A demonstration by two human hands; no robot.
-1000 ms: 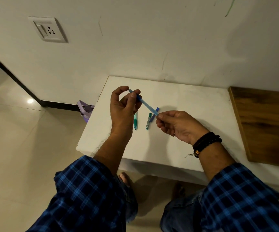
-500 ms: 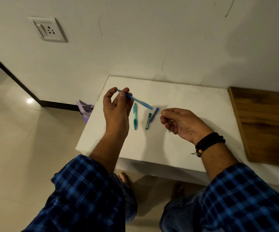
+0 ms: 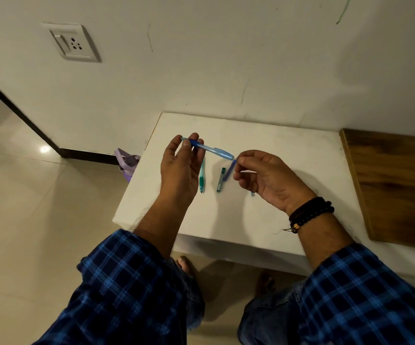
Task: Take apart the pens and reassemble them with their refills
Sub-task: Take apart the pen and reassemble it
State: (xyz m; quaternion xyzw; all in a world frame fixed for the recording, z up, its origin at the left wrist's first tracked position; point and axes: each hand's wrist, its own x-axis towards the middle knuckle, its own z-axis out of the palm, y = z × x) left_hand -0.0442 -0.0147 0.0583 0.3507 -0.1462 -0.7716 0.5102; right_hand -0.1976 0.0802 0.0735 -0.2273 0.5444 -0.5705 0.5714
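We take the low white rectangular table [image 3: 288, 155] as our landmark and read from its left side across. Left of the table, on the pale tiled floor beside the wall, we see a small lilac plastic object [image 3: 127, 161], partly cut off by the table's left edge. Above the table's left half our left hand [image 3: 180, 168] is raised, its thumb and fingertips [image 3: 186, 143] pinching the darker end of a translucent blue plastic pen [image 3: 207, 148], which is held off the table and slopes down toward the right. On the table just right of that hand lies a slim teal pen [image 3: 202, 179], pointing toward the table's near edge. Beside it to the right lie a short dark green pen piece [image 3: 221, 180] and a blue-violet pen piece [image 3: 230, 170], the two close together near the table's middle. Above them, our right hand [image 3: 266, 178] is curled, its thumb and forefinger pressed together right at the lower end of the blue pen; whether they pinch some small part there we cannot tell. A tiny pale blue bit [image 3: 252, 194] shows on the table below that hand. The right wrist wears dark beaded bracelets [image 3: 311, 214]. Along the table's right edge sits a brown wooden board [image 3: 395, 185].
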